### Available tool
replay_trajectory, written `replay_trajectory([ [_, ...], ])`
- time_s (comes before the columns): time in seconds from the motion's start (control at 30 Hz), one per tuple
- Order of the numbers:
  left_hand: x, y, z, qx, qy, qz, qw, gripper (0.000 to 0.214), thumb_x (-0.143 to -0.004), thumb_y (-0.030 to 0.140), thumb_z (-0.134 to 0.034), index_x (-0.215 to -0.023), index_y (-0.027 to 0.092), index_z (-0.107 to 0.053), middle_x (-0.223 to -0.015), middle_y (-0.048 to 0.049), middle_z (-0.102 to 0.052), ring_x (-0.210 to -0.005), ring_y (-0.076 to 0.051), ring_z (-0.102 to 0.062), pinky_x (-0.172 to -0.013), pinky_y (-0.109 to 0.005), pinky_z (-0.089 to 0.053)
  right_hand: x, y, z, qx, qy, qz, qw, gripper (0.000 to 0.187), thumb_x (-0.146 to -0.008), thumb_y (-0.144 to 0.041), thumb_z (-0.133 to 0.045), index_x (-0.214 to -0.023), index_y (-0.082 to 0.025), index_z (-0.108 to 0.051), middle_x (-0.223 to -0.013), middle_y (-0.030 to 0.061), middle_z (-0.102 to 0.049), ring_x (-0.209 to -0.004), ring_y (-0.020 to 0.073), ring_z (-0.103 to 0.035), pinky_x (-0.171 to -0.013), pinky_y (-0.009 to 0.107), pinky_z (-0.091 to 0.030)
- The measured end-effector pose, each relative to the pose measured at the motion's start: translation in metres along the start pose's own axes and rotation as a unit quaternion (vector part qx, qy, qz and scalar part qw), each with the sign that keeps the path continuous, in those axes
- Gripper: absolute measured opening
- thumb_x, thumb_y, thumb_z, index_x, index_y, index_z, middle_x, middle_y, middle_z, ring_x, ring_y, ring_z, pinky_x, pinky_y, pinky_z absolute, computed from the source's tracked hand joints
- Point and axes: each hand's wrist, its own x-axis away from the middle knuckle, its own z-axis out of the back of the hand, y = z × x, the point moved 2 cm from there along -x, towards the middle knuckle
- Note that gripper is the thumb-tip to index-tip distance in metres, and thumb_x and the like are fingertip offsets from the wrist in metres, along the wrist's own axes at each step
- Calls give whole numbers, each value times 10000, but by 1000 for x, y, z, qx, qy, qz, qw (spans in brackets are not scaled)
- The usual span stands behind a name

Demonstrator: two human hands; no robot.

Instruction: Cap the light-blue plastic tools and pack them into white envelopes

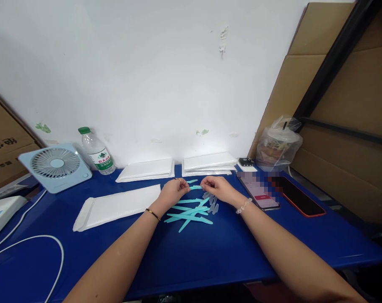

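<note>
A turquoise eyebrow razor [195, 187] spans the gap between my two hands above the blue table. My left hand [174, 192] pinches its left end. My right hand [218, 188] has its fingertips closed at the right end, on the blade side; whether a clear cap is between them is too small to tell. Just below lies a loose, crossed pile of turquoise eyebrow razors [191, 214]. Several small translucent caps [213, 205] rest under and beside my right hand. One more razor [192, 181] lies behind the held one.
White padded envelopes lie left [121, 206] and along the wall [146, 168], [208, 163]. A light-blue fan [56, 166] and a water bottle [97, 151] stand at left. Two phones [260, 191], [300, 195] and a bagged drink cup [277, 145] are at right. A white cable [61, 252] curls at front left.
</note>
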Motion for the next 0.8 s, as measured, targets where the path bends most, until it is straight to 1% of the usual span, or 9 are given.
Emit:
replay_trajectory([
  [0.1,-2,3,0,-28,16,0,999,175,-808,361,-561,-821,204,-637,-782,-8,-653,-707,-154,-572,-608,-255,-383,-3,3,-1,20,22,0,1000,193,-848,-331,-525,-861,-194,-660,-699,15,-643,-601,138,-546,-555,247,-397],
  [0.2,1,5,7,-58,42,6,997,240,-785,358,-600,-967,208,-641,-946,-41,-664,-859,-190,-591,-707,-274,-418,-1,9,9,53,54,3,997,180,-827,-314,-567,-900,-194,-679,-791,46,-664,-686,163,-576,-624,277,-432],
  [0.27,5,7,13,-75,23,-11,997,287,-757,373,-627,-995,215,-646,-1023,-54,-648,-929,-212,-579,-748,-283,-421,2,12,15,59,23,20,998,167,-817,-303,-585,-880,-196,-696,-832,54,-655,-708,164,-578,-642,279,-443],
  [0.37,13,10,16,-87,-64,-55,993,218,-722,381,-650,-877,231,-679,-946,-34,-651,-873,-203,-583,-714,-270,-412,7,11,16,38,-66,43,996,155,-802,-310,-612,-850,-208,-719,-853,46,-636,-695,148,-578,-623,256,-446],
  [0.43,16,11,14,-95,-97,-72,988,152,-713,355,-655,-804,236,-681,-852,-16,-654,-797,-184,-582,-664,-256,-393,9,9,14,46,-90,54,993,145,-798,-310,-622,-832,-213,-724,-852,40,-626,-681,138,-575,-606,244,-438],
  [0.53,16,8,10,-105,-98,-56,988,105,-747,317,-610,-726,224,-653,-744,-6,-646,-696,-163,-565,-597,-249,-359,6,8,10,83,-76,56,992,137,-805,-301,-616,-798,-204,-712,-824,38,-619,-665,134,-560,-592,241,-418],
  [0.6,14,5,8,-95,-87,-30,991,111,-761,309,-589,-729,213,-633,-721,-6,-643,-668,-159,-561,-575,-247,-350,5,10,9,90,-59,43,993,152,-818,-304,-598,-789,-196,-702,-802,37,-620,-654,134,-550,-584,242,-409],
  [0.7,12,0,9,-75,-64,3,995,125,-769,320,-581,-773,202,-623,-734,-12,-645,-673,-160,-569,-565,-244,-354,4,16,9,61,-53,11,997,184,-840,-321,-561,-821,-191,-690,-809,37,-631,-656,135,-551,-584,243,-411],
  [0.8,11,-1,11,-72,-46,12,996,145,-779,337,-573,-792,200,-620,-736,-16,-641,-677,-163,-574,-557,-244,-354,5,20,9,32,-49,-6,998,197,-850,-331,-542,-854,-188,-677,-846,41,-651,-708,149,-572,-616,250,-427],
])
